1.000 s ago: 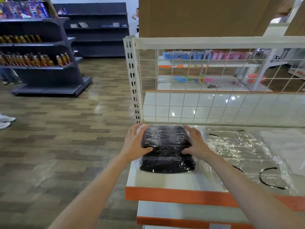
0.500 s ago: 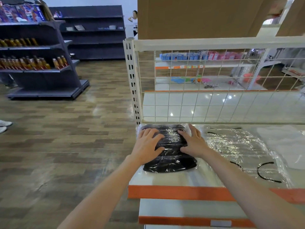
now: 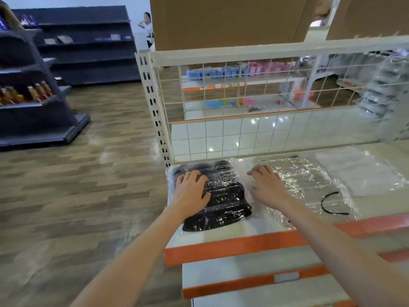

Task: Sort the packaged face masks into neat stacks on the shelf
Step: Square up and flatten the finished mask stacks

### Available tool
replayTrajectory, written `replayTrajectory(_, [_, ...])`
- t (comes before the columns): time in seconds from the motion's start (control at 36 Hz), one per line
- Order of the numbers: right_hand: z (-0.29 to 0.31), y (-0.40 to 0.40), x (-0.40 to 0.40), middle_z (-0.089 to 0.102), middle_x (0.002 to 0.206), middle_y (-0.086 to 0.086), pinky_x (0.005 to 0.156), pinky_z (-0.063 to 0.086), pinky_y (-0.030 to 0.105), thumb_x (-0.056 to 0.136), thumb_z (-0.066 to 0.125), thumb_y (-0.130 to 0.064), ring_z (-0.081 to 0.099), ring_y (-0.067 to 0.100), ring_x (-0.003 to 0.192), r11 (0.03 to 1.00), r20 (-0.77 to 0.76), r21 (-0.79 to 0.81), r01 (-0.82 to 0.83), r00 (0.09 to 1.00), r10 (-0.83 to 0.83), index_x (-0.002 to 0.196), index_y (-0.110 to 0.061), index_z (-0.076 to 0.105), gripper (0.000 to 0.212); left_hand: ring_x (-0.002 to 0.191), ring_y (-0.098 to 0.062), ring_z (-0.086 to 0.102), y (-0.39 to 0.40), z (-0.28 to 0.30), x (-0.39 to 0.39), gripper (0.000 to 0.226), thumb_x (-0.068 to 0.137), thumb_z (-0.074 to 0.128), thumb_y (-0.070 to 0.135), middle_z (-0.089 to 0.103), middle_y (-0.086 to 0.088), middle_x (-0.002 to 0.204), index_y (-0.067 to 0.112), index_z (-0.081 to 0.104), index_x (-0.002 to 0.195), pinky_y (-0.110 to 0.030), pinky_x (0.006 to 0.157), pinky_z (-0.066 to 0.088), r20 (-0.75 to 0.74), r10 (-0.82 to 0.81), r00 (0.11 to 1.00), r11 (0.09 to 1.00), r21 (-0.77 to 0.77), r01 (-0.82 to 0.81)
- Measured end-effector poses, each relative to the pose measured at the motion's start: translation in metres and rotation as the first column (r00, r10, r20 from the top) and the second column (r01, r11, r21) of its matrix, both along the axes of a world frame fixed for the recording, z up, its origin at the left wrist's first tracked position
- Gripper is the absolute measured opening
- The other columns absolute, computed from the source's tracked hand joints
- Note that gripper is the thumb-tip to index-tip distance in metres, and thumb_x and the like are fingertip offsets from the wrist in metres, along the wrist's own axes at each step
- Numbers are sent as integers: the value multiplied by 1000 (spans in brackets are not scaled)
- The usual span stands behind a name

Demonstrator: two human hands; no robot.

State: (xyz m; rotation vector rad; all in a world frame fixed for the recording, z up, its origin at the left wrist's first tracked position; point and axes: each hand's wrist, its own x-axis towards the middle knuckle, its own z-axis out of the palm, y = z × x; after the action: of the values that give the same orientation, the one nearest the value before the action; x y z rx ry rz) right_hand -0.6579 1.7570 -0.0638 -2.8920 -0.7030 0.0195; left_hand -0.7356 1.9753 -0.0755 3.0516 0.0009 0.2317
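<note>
- The left hand (image 3: 192,189) is lying flat on the stack of black masks (image 3: 218,196), fingers spread and nearly straight, pressing down on the wrapped top rather than gripping it.
- The right hand (image 3: 266,185) is now sitting off the black stack, to its right, on the clear-wrapped masks (image 3: 309,182); half a second ago it was on the black stack beside the left hand. Its fingers are loosely extended and holding nothing.
- The black stack is resting at the left end of the shelf (image 3: 232,244), pushed back close to the wire grid panel (image 3: 265,103), with its wrapping crinkled and glossy. It looks to be in much the same place as in the earlier views.
- The clear packs are spreading in a looser, flatter layer, with black ear loops (image 3: 332,204) showing through the film.
- My reading: the black stack is being treated as settled, and the right hand is shifting attention to the neighbouring packs, which probably need squaring up next.
- The slippery film could let packs slide when pushed.
</note>
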Motion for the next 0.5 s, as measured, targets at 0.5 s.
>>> replayTrajectory(0.5, [20, -144, 56, 30, 145, 15, 113, 24, 40, 82, 63, -38, 22, 32, 137, 983, -224, 88, 163, 965, -140, 145, -17, 30, 74, 136, -19, 26, -141, 23, 55, 78, 83, 62, 51, 25, -3, 147, 17, 28, 145, -32, 112, 23, -85, -202, 976, 900, -410, 151])
